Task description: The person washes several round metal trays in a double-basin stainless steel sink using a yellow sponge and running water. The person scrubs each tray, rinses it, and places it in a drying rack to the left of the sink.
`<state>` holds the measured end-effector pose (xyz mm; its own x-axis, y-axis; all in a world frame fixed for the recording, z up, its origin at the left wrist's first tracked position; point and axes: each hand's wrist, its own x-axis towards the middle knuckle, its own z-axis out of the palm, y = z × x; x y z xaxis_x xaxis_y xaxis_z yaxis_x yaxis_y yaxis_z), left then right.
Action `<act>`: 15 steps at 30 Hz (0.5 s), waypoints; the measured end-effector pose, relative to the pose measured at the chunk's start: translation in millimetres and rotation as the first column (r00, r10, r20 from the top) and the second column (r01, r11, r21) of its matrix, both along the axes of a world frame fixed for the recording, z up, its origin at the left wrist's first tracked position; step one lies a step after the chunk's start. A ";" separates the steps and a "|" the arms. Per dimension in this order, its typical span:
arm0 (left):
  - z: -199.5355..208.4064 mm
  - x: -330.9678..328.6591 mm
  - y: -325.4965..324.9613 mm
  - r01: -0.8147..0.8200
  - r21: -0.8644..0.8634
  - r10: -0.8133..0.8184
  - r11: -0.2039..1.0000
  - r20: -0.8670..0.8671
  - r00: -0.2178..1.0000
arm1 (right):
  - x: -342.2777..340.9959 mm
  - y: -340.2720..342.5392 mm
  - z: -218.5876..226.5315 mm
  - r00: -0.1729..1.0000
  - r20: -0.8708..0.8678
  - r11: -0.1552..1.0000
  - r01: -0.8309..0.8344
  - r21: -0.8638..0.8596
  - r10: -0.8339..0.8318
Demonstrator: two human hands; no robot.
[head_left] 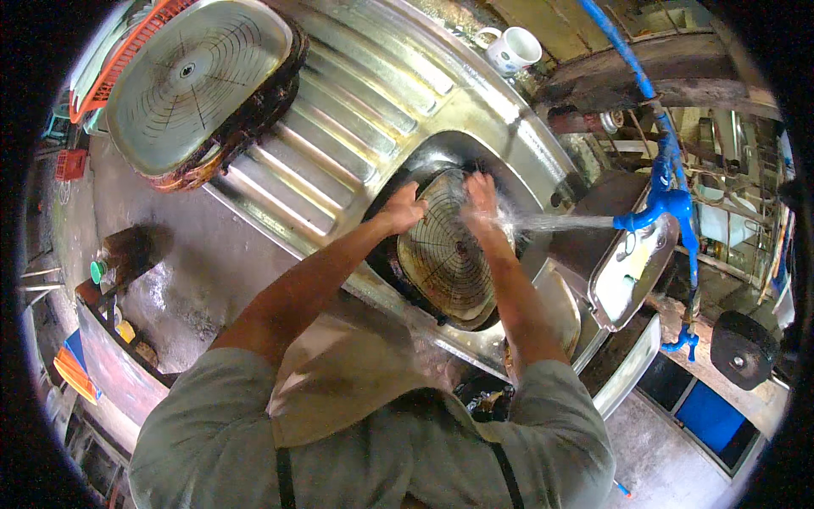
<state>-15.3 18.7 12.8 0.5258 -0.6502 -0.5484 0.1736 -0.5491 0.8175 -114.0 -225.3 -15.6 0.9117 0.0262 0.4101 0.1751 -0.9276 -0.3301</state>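
Observation:
An oval metal plate (445, 254), marked with rings and spokes like a slice of wood, stands tilted in the steel sink (519, 182). My left hand (401, 209) is closed on its upper left rim. My right hand (481, 199) presses on the plate's upper right part with bent fingers; a dark patch shows at the fingertips, and I cannot make out what they hold. Water from a blue tap (649, 212) on the right sprays across onto my right wrist and hand.
Several similar plates are stacked (199, 81) on the ribbed drainboard (339, 127), beside an orange basket (93, 76). A white mug (514, 51) stands behind the sink. Right of it are a rectangular tray (604, 293) with white contents and a blue pipe (623, 42).

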 end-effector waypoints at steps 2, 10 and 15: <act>31.5 1.6 -2.3 0.044 0.053 -0.046 0.998 0.021 0.999 | -36.7 -30.6 14.3 0.971 -0.237 0.997 0.028 -0.066 -0.043; -13.4 12.4 -7.9 -0.142 -0.152 0.159 0.978 0.107 0.981 | -51.1 138.6 74.5 0.983 -0.117 0.928 0.172 0.331 -0.140; 1.1 -2.2 -15.3 -0.159 -0.201 0.198 0.967 0.193 0.961 | -89.7 63.9 74.1 0.952 -0.236 0.915 0.264 0.304 -0.197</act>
